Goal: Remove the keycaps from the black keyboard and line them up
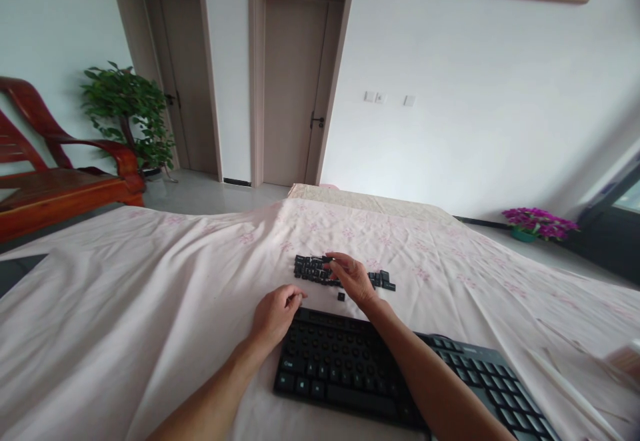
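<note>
A black keyboard (345, 399) lies on the cloth, most keys on its left part stripped to bare stems, with a few keycaps along the lower rows. Beyond it, loose black keycaps (313, 269) are lined up in rows. My right hand (354, 281) reaches over them, thumb and forefinger pinched on a keycap at the rows' middle. A single keycap (341, 296) sits apart, between the rows and the keyboard. My left hand (276, 311) rests by the keyboard's far left corner, fingers curled and closed; what they hold, if anything, is too small to make out.
A second keyboard (495, 377) with its keys on lies at the right, partly under my right forearm. Pink flowered cloth (200, 281) covers the surface. A dark flat object (20, 271) shows at the left edge. Beyond stand a wooden chair (65, 187) and potted plants.
</note>
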